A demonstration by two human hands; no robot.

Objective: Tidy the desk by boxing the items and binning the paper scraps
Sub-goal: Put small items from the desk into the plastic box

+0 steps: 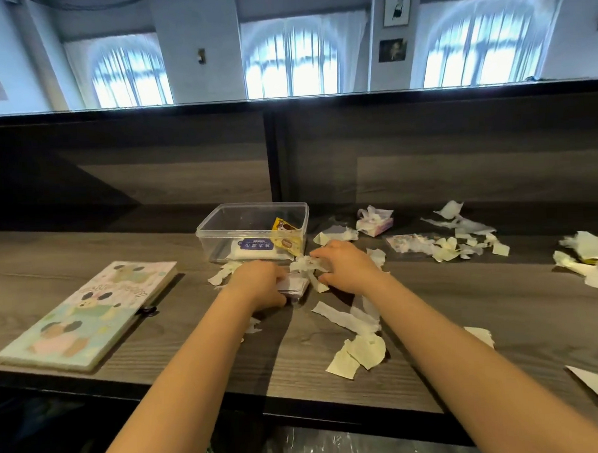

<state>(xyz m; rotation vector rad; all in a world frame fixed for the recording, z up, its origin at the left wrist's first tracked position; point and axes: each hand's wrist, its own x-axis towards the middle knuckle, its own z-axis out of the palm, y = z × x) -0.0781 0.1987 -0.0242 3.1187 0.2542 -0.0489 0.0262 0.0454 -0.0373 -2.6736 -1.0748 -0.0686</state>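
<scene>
A clear plastic box (222, 226) stands at the desk's middle, holding a white wipes pack (255, 248) and a yellow sachet (284, 239). Just in front of it, my left hand (259, 284) grips a small flat packet (295, 287) lying on the desk. My right hand (347, 267) pinches a crumpled white paper scrap (308, 264) on top of that packet. Torn paper scraps (359, 350) lie scattered in front of and to the right of both hands.
A pastel cartoon notebook (89, 312) lies at the left beside a small black clip (149, 310). A small tissue pack (374, 223) and more scraps (445, 245) sit at the right. A dark partition (185, 162) rises behind. A plastic-lined bin (334, 445) sits under the desk edge.
</scene>
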